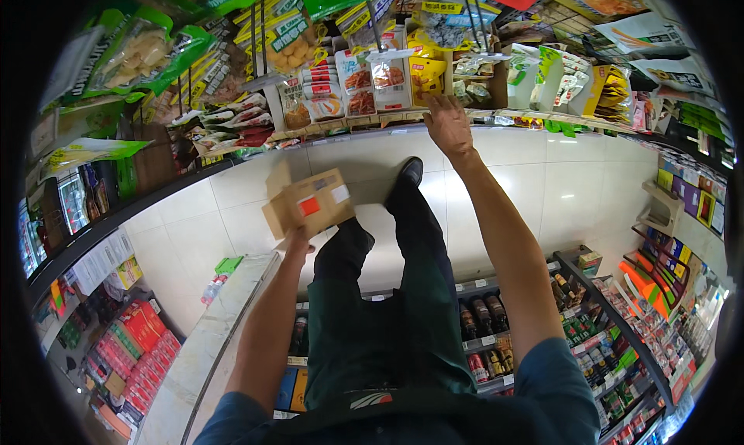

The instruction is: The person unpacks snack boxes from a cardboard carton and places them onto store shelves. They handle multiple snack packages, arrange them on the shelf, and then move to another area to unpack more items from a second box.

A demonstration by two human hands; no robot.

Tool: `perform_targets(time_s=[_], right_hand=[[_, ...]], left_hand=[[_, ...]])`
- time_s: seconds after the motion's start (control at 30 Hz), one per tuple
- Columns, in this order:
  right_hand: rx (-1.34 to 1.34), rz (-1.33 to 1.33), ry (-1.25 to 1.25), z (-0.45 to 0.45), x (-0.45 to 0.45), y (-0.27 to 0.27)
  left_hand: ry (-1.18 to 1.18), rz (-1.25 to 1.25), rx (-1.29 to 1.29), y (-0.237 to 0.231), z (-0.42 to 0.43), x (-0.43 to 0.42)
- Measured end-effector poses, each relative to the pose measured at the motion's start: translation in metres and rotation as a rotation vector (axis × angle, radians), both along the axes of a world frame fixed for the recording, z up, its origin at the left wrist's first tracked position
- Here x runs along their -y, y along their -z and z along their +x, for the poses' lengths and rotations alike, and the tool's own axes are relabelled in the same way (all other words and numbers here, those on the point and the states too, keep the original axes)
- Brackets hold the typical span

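Observation:
My left hand [297, 243] grips an open brown cardboard box [326, 200] by its near side, over the floor. The box has its flaps out, with an orange-red patch and a white label on one face; its inside cannot be seen. My right hand [449, 125] reaches to the front edge of the snack shelf [372, 119]. Its thumb stands apart and its fingertips are at the yellow snack packets [427, 76], where touching or not is hard to tell. Beside these, pouches of red snack food [388, 76] stand in a white display box.
Bagged snacks [290, 44] hang on metal hooks above the shelf. Behind me are shelves of bottles [482, 314] and cans. A marble-patterned counter [232, 305] runs along my left. A plastic stool [660, 207] and an orange item [645, 282] are at the right. Pale tiles [494, 195] cover the floor.

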State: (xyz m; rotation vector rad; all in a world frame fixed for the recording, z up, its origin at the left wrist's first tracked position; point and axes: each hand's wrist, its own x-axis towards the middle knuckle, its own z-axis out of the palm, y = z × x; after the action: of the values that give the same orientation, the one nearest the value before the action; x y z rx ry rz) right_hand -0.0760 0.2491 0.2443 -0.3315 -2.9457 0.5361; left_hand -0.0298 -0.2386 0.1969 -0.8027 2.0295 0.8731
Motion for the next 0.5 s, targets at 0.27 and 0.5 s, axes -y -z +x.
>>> perform_targets(time_s=[0.27,0.5], right_hand=[[-0.118,0.125,-0.101,-0.029,0.026,0.000],[-0.008,0.049,-0.121,-0.029,0.025,0.016]], left_hand=[[0.396,0.322,-0.291,0.000,-0.076,-0.155],[-0.455,0.889,0.069,0.005,-0.133,-0.254]])
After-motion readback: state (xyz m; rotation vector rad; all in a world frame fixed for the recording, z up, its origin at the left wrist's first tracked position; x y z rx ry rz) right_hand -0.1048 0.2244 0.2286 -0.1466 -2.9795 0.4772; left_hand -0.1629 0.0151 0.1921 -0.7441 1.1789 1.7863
